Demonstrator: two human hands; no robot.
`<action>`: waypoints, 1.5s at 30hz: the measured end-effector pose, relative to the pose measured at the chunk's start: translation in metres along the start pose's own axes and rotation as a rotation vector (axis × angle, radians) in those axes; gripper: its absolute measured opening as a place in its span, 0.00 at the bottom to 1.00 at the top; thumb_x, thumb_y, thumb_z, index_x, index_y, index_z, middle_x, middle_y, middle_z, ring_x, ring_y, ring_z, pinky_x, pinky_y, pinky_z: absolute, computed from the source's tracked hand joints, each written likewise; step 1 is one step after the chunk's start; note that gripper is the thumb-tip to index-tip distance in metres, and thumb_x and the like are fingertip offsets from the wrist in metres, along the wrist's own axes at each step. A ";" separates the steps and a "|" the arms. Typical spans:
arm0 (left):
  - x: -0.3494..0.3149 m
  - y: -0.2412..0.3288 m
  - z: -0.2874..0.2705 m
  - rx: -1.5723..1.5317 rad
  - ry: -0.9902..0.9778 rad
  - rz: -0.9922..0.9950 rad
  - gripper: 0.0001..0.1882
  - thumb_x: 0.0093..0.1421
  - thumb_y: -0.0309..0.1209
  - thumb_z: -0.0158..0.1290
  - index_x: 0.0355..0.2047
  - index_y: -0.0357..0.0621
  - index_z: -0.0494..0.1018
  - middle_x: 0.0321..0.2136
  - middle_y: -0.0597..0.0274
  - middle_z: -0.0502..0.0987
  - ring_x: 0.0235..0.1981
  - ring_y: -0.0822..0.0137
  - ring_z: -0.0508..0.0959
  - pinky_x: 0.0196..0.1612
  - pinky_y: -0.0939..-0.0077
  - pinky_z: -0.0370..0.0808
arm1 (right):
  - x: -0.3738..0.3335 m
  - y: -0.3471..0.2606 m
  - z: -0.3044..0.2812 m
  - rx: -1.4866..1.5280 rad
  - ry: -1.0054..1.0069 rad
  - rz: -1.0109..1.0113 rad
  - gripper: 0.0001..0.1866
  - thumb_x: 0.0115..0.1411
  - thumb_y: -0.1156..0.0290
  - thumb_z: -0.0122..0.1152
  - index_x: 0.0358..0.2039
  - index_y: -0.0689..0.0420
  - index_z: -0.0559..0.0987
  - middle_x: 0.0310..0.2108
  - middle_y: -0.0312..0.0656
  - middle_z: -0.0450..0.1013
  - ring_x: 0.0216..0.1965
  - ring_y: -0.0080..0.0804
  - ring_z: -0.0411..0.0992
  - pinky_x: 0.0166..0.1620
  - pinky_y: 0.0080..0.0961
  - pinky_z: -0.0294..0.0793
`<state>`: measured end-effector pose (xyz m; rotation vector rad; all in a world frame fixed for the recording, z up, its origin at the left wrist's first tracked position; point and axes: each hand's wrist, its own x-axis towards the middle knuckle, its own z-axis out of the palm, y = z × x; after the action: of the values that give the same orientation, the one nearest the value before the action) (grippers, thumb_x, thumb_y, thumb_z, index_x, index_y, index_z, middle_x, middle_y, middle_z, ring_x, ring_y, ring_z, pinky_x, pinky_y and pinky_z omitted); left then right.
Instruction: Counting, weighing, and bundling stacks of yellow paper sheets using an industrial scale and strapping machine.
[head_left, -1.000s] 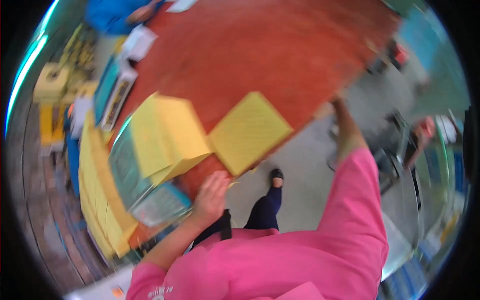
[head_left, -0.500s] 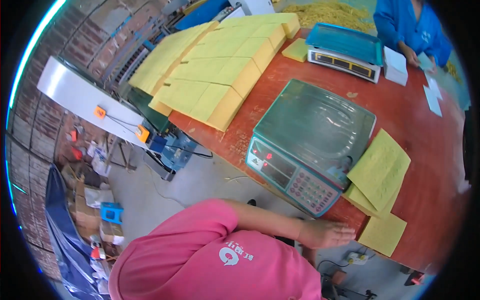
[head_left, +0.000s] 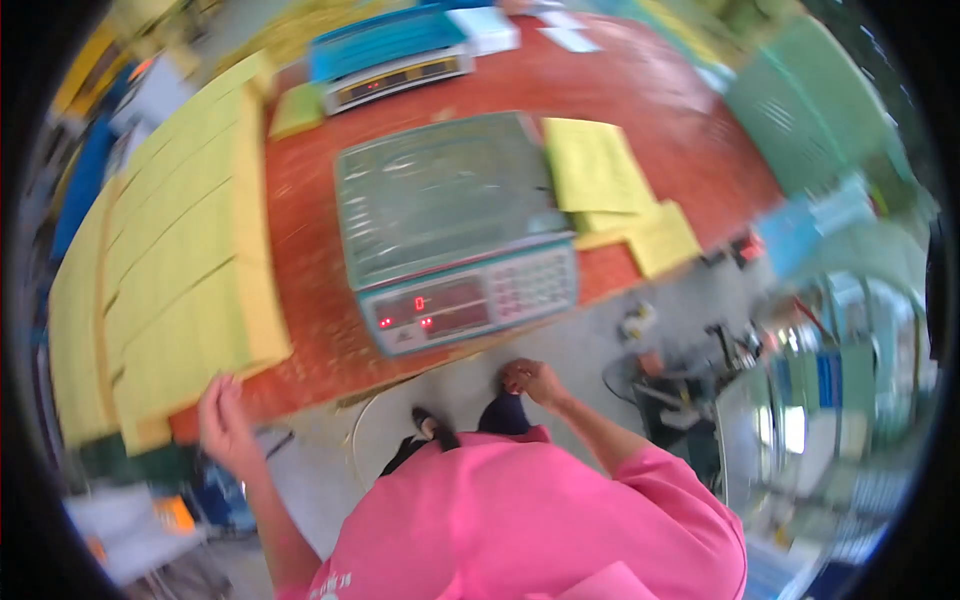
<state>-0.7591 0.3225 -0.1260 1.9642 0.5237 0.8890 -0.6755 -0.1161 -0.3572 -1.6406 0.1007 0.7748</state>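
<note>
My left hand (head_left: 228,428) is raised at the table's front left, beside the near corner of the rows of yellow paper stacks (head_left: 185,260). Its fingers point up and away, apart from the thumb, and nothing shows in them. Whether they touch the stack I cannot tell. My right hand (head_left: 535,382) hangs below the front edge, in front of a digital weighing scale (head_left: 440,190). Its fingers curl loosely and are blurred; no held thing shows. Right of the scale lie yellow sheets (head_left: 600,170), with a lower sheet (head_left: 663,238) jutting over toward the edge.
A second scale with a blue tray (head_left: 390,45) stands at the back of the red table (head_left: 690,130), beside a small yellow stack (head_left: 297,110) and a white stack (head_left: 487,30). A green crate-like panel (head_left: 815,100) rises at the right. Cables and equipment (head_left: 690,400) sit below.
My view has swung to the right. My left hand has moved from the front edge near the loose yellow sheets to the yellow stacks at left. My right hand now shows clearly.
</note>
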 end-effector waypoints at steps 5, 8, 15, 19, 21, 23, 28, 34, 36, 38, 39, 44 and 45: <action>-0.004 -0.019 -0.012 0.070 -0.347 0.075 0.11 0.67 0.21 0.43 0.45 0.31 0.74 0.39 0.52 0.79 0.38 0.65 0.80 0.44 0.73 0.77 | -0.037 -0.018 -0.102 0.582 0.739 -0.096 0.20 0.65 0.55 0.49 0.45 0.60 0.73 0.32 0.47 0.76 0.28 0.35 0.78 0.28 0.26 0.76; -0.007 -0.008 0.009 0.001 -0.397 0.092 0.11 0.66 0.20 0.43 0.44 0.32 0.74 0.37 0.54 0.79 0.37 0.67 0.79 0.43 0.74 0.77 | -0.063 -0.103 -0.143 0.605 1.002 -0.177 0.24 0.62 0.50 0.54 0.45 0.59 0.71 0.39 0.45 0.73 0.25 0.34 0.75 0.26 0.28 0.73; -0.019 0.055 0.068 0.039 -0.596 0.423 0.10 0.61 0.17 0.47 0.42 0.33 0.75 0.34 0.52 0.78 0.34 0.62 0.80 0.40 0.72 0.76 | -0.009 -0.117 -0.228 0.393 0.957 0.047 0.18 0.58 0.62 0.57 0.44 0.61 0.72 0.32 0.44 0.74 0.22 0.33 0.75 0.24 0.29 0.73; -0.036 0.056 0.078 0.078 -0.598 0.410 0.10 0.62 0.18 0.46 0.42 0.33 0.75 0.35 0.53 0.79 0.35 0.63 0.80 0.40 0.73 0.76 | -0.014 -0.127 -0.231 0.432 0.954 0.039 0.15 0.57 0.71 0.55 0.44 0.62 0.73 0.29 0.45 0.75 0.23 0.35 0.76 0.22 0.29 0.74; -0.047 0.059 0.085 0.074 -0.559 0.280 0.10 0.63 0.18 0.46 0.42 0.33 0.75 0.36 0.53 0.79 0.36 0.64 0.81 0.39 0.74 0.76 | -0.026 -0.123 -0.235 0.548 0.843 -0.051 0.15 0.56 0.74 0.54 0.44 0.63 0.74 0.31 0.45 0.76 0.23 0.34 0.76 0.23 0.26 0.75; -0.056 0.068 0.095 0.063 -0.556 0.244 0.10 0.63 0.18 0.46 0.43 0.33 0.75 0.37 0.53 0.79 0.36 0.64 0.81 0.40 0.74 0.77 | -0.042 -0.113 -0.242 0.507 0.843 -0.035 0.14 0.56 0.74 0.53 0.44 0.64 0.74 0.32 0.46 0.76 0.24 0.34 0.76 0.25 0.27 0.76; -0.075 0.094 0.144 -0.072 -0.648 0.121 0.12 0.66 0.19 0.43 0.46 0.32 0.73 0.41 0.53 0.78 0.38 0.66 0.80 0.44 0.74 0.76 | -0.090 -0.114 -0.245 0.496 0.829 -0.136 0.13 0.56 0.77 0.52 0.43 0.63 0.76 0.34 0.41 0.76 0.28 0.29 0.77 0.28 0.25 0.77; -0.090 0.157 0.229 -0.372 -0.946 -0.036 0.15 0.64 0.18 0.43 0.50 0.34 0.71 0.46 0.53 0.77 0.41 0.65 0.80 0.43 0.71 0.78 | -0.126 -0.152 -0.222 -0.046 1.085 -0.661 0.11 0.60 0.84 0.51 0.42 0.61 0.75 0.32 0.32 0.73 0.32 0.16 0.68 0.36 0.15 0.69; -0.080 0.176 0.258 -0.259 -0.965 0.272 0.17 0.63 0.18 0.46 0.52 0.34 0.71 0.48 0.52 0.76 0.42 0.65 0.80 0.41 0.72 0.79 | -0.138 -0.162 -0.215 -0.010 0.970 -0.676 0.11 0.60 0.86 0.52 0.42 0.61 0.74 0.32 0.30 0.71 0.34 0.14 0.66 0.39 0.13 0.66; -0.060 0.181 0.294 -0.101 -0.871 0.539 0.20 0.61 0.18 0.48 0.55 0.35 0.70 0.50 0.52 0.75 0.42 0.66 0.80 0.40 0.73 0.79 | -0.149 -0.171 -0.212 0.040 0.913 -0.666 0.11 0.61 0.85 0.52 0.43 0.61 0.74 0.33 0.30 0.71 0.34 0.14 0.66 0.39 0.14 0.66; -0.051 0.184 0.314 -0.073 -0.863 0.530 0.21 0.61 0.19 0.50 0.55 0.36 0.69 0.50 0.52 0.75 0.42 0.67 0.80 0.41 0.74 0.79 | -0.151 -0.171 -0.212 0.077 0.855 -0.654 0.11 0.61 0.85 0.51 0.43 0.61 0.74 0.33 0.30 0.71 0.35 0.14 0.66 0.39 0.15 0.66; -0.030 0.187 0.381 -0.118 -0.851 0.248 0.24 0.59 0.20 0.54 0.57 0.37 0.68 0.51 0.53 0.74 0.42 0.69 0.79 0.42 0.77 0.77 | -0.148 -0.170 -0.212 0.113 0.827 -0.662 0.11 0.62 0.84 0.49 0.45 0.62 0.73 0.34 0.31 0.71 0.35 0.15 0.66 0.39 0.16 0.67; -0.027 0.183 0.390 -0.116 -0.840 0.228 0.24 0.57 0.21 0.55 0.55 0.36 0.69 0.48 0.53 0.75 0.39 0.68 0.80 0.39 0.77 0.78 | -0.148 -0.173 -0.210 0.122 0.827 -0.651 0.11 0.63 0.83 0.48 0.45 0.62 0.73 0.35 0.32 0.72 0.34 0.15 0.66 0.38 0.16 0.67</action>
<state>-0.4782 -0.0053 -0.1144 2.0892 -0.2358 0.1538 -0.6181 -0.3172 -0.1286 -1.6407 0.1781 -0.4171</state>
